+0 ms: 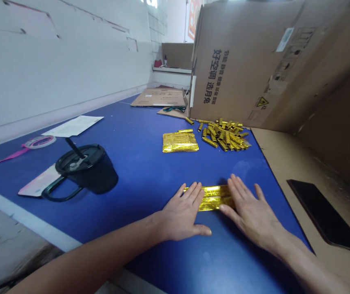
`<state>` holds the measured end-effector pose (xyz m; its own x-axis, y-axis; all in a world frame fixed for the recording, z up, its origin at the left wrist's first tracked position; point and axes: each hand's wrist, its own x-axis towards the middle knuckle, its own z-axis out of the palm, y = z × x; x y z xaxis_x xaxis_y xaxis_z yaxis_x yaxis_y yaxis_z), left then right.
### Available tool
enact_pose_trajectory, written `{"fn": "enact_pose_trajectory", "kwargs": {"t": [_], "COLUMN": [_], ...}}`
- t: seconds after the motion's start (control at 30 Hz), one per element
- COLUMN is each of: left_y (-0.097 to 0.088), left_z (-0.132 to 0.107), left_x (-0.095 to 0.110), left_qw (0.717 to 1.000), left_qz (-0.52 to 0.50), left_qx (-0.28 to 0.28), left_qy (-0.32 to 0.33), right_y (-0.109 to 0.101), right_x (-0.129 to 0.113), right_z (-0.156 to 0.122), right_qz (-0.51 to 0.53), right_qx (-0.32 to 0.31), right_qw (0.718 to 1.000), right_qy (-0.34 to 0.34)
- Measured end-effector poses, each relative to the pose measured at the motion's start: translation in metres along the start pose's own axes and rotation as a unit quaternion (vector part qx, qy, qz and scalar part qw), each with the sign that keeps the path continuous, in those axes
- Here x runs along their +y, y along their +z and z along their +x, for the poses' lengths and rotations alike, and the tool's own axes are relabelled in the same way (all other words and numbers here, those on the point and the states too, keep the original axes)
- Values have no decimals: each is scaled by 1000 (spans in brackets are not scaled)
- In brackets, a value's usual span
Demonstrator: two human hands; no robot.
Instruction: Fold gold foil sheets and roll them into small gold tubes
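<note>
A folded strip of gold foil paper (213, 197) lies on the blue table (138, 134) in front of me. My left hand (182, 214) lies flat with fingers stretched out, pressing the strip's left end. My right hand (251, 214) is also flat and open, its fingers resting on the strip's right end. Farther back sit a stack of flat gold foil sheets (179, 141) and a pile of several small rolled gold foil pieces (225, 135).
A black lidded mug with a straw (86, 169) stands at the left on a pink card. A tape roll (38, 141) and white paper (74, 125) lie beyond. A large cardboard box (254, 65) stands behind the pile. A black phone (324, 216) lies on cardboard at right.
</note>
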<state>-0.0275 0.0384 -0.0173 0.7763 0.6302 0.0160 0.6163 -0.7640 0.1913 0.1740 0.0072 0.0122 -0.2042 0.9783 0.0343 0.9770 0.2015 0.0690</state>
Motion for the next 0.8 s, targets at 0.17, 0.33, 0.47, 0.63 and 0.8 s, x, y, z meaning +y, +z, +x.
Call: {"fn": "enact_pose_trajectory", "kwargs": {"t": [0.17, 0.33, 0.47, 0.63, 0.8], "left_y": [0, 0, 0, -8, -20], "left_z": [-1, -2, -2, 4, 14], "left_x": [0, 0, 0, -16, -41], "left_qw": [1000, 1000, 1000, 999, 994], "left_qz": [4, 5, 6, 14, 29], "left_qx": [1, 8, 4, -16, -55], "left_qy": [3, -1, 0, 39, 92], "right_y": [4, 25, 26, 23, 30], "right_x": [-28, -5, 6, 9, 13], "right_z": [2, 3, 0, -16, -36], "right_qz": [82, 53, 39, 37, 34], "right_qx": [-46, -30, -32, -29, 6], "right_qw": [987, 995, 997, 996, 994], "right_qy": [-128, -82, -64, -79, -104]}}
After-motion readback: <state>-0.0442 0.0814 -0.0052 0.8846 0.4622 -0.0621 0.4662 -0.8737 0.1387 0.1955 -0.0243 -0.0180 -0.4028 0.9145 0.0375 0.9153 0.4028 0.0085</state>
